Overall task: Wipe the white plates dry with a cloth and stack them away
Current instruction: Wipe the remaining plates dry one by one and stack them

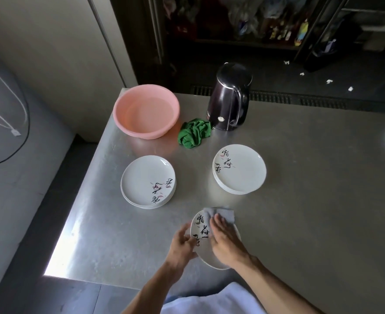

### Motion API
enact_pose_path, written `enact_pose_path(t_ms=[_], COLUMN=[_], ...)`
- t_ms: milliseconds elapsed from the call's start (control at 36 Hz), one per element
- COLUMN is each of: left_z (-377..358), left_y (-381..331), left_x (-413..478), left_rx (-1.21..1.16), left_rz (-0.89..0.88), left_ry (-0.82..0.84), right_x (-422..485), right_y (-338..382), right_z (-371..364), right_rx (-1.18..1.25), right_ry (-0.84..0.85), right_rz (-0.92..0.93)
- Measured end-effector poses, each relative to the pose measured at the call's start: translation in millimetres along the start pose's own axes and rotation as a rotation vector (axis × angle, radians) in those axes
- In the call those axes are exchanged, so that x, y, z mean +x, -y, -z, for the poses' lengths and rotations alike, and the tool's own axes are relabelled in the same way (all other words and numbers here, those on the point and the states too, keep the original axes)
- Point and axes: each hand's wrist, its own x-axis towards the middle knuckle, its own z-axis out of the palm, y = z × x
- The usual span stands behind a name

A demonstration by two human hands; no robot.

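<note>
2 plate stacks, 1 plate in left fingers, right fingers flat on 1 grey cloth.

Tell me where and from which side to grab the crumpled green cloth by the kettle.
Pinch the green cloth on its raised, bunched top folds, coming down from above and the near side. It lies in a loose heap on the table, hemmed in by the kettle behind and the pink basin to its left.

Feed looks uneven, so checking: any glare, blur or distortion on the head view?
Head view: strong glare along the table near-left edge; a pale flare smudge at far right; shelves behind are dark and soft; wide-angle bending at the margins; both plate stacks and the plate being wiped read clearly.
</note>
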Motion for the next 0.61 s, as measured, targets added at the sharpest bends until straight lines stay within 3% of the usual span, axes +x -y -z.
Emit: enact_pose_path(t_ms=[56, 111, 194, 278, 333, 389, 500, 556, 611], left_z=[1, 4, 7, 7, 8, 7, 2, 2, 4], left_y=[-1, -2, -7, -12, -9, -5, -8, -9, -5], left_x=[0, -2, -6, -6, -3, 0, -3, -5, -6], left_rx=[0.076, 0.124, 0.110, 0.035, -0.042, -0.104, -0.097, -0.091, -0.079], left_rz=[0.001, -0.005, -0.007, -0.016, 0.001, 0.024, 0.024, 0.028, 0.027], left_ry=[0.023, 0.040, 0.050, 0.035, -0.027, -0.090, -0.164, -0.143, -0.110], right_x=[-7, -11, -5, 0, 3, 5, -7, -9, -6], right_y=[7, 11, 6, 2, 7, 15, 33, 34, 27], right_z=[0, 1, 2, 4, 3, 2, 5, 3, -2], right_rx=[0.097, 0.206, 0.219, 0.044, 0.004, 0.094, 0.699, 0.694, 0.516], right_ry=[0.018, 0.040, -0.003, 0.034, 0.017, 0.002, 0.087, 0.083, 0.047], right_rz=[0.228, 0.310, 0.196, -0.107, -0.217, -0.166, 0.052, 0.097, 0.114])
